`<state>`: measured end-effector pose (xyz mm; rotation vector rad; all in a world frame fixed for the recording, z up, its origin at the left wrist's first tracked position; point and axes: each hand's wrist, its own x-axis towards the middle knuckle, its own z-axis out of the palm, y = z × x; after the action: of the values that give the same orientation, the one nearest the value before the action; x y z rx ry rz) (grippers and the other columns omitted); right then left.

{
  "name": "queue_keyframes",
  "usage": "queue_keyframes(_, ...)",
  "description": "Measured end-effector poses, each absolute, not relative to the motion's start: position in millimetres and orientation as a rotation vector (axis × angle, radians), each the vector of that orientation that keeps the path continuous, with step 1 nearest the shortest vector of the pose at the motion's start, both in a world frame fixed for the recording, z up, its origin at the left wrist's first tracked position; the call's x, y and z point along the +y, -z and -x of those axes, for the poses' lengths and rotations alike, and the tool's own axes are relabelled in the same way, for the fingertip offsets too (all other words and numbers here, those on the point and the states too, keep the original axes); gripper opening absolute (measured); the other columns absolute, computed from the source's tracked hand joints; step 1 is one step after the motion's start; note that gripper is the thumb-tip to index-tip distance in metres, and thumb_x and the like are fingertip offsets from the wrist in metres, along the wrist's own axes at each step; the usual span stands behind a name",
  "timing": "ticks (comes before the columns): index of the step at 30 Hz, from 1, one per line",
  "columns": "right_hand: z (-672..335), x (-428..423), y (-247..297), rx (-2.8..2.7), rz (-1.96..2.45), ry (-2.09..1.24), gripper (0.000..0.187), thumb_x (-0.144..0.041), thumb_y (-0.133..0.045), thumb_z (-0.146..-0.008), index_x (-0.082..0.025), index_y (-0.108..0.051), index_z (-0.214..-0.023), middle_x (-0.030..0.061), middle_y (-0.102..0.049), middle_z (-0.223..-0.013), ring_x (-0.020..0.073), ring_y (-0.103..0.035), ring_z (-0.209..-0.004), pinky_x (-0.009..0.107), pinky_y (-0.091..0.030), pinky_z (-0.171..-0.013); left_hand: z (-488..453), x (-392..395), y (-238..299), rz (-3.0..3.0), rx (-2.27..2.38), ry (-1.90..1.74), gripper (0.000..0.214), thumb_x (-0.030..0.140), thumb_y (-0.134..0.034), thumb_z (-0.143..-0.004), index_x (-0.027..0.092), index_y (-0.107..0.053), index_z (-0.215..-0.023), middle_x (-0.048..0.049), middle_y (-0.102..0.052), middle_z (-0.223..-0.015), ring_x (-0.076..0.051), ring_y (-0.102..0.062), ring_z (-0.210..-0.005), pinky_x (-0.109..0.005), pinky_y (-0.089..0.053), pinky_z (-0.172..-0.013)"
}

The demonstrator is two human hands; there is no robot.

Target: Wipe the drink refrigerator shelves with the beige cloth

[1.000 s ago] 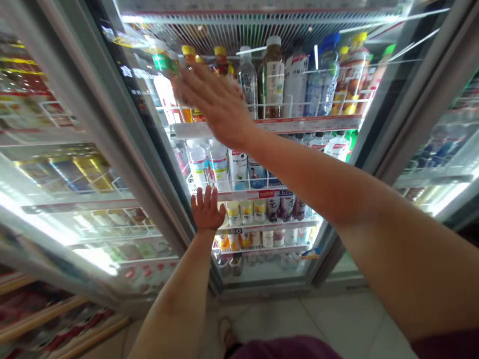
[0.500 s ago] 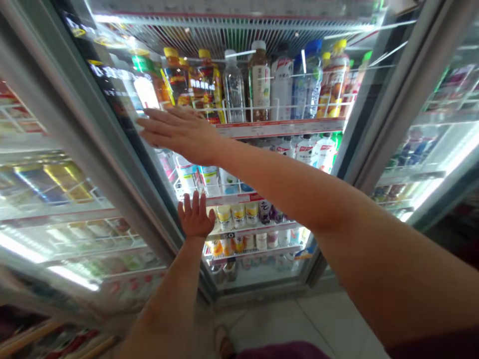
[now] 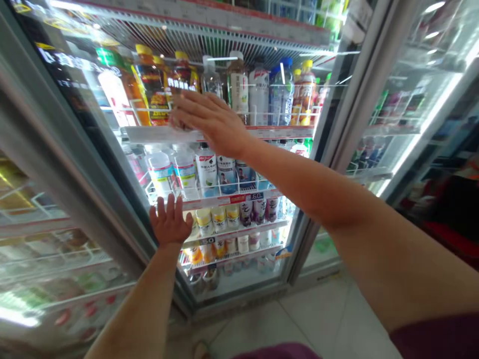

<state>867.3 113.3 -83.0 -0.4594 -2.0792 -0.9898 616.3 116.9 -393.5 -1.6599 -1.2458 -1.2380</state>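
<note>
My right hand (image 3: 209, 122) is stretched across the upper part of the glass door (image 3: 239, 281). Its fingers are extended and fairly flat, with a faint reflection beside the fingertips. Behind it stand yellow-capped bottles (image 3: 151, 89) and a brown drink bottle (image 3: 238, 87). Lower down at the left, my left hand (image 3: 170, 222) rests against the glass with fingers spread. Nothing shows in either hand. White-labelled bottles (image 3: 184, 169) stand on the shelf just above my left hand, and yellow-labelled drinks (image 3: 219, 218) are to its right.
Metal frames run along the door's left side (image 3: 86, 164) and right side (image 3: 357, 94). Neighbouring glass-fronted coolers stand on both sides. Pale floor tiles (image 3: 269, 324) lie below, where part of a shoe (image 3: 202, 349) shows. A dark and red object (image 3: 449, 219) is at the far right.
My right hand has moved right across the glass, from near the door's left edge to the yellow-capped bottles. My left hand stays spread at about the same spot. The view has shifted.
</note>
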Motion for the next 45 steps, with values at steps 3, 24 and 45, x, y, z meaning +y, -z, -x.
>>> queue_keyframes(3,-900.8,118.1,64.5,-1.800,0.719,0.968,0.053,-0.025,-0.023,-0.100,-0.030,-0.062,-0.136,-0.0086,-0.053,-0.152,0.0143,-0.039,-0.149,0.034,-0.033,-0.125,-615.8,118.3,393.8,1.675,-1.226,1.286,0.064,0.042,-0.052,-0.094,0.015,-0.050,-0.152,-0.0200,-0.047,-0.154,-0.036,-0.019,-0.156,-0.060,-0.006,-0.126)
queue_keyframes(24,-1035.0,136.1,112.8,-1.882,0.891,0.976,0.049,-0.031,-0.028,-0.106,-0.030,-0.054,-0.148,-0.0008,-0.050,-0.154,0.0216,-0.041,-0.147,0.048,-0.031,-0.126,-617.4,117.7,392.1,1.625,-1.189,1.212,0.066,0.040,-0.049,-0.095,0.013,-0.045,-0.155,-0.0213,-0.046,-0.154,-0.036,-0.021,-0.155,-0.060,-0.008,-0.126)
queue_keyframes(45,-1075.6,144.9,188.3,-1.408,0.970,0.913,0.053,-0.030,-0.026,-0.105,-0.020,-0.058,-0.145,0.0109,-0.054,-0.150,0.0257,-0.048,-0.142,0.053,-0.041,-0.118,-619.6,116.1,391.4,1.708,-1.370,1.307,0.070,0.055,-0.045,-0.093,0.011,-0.056,-0.146,-0.0221,-0.047,-0.154,-0.037,-0.020,-0.155,-0.058,-0.001,-0.127)
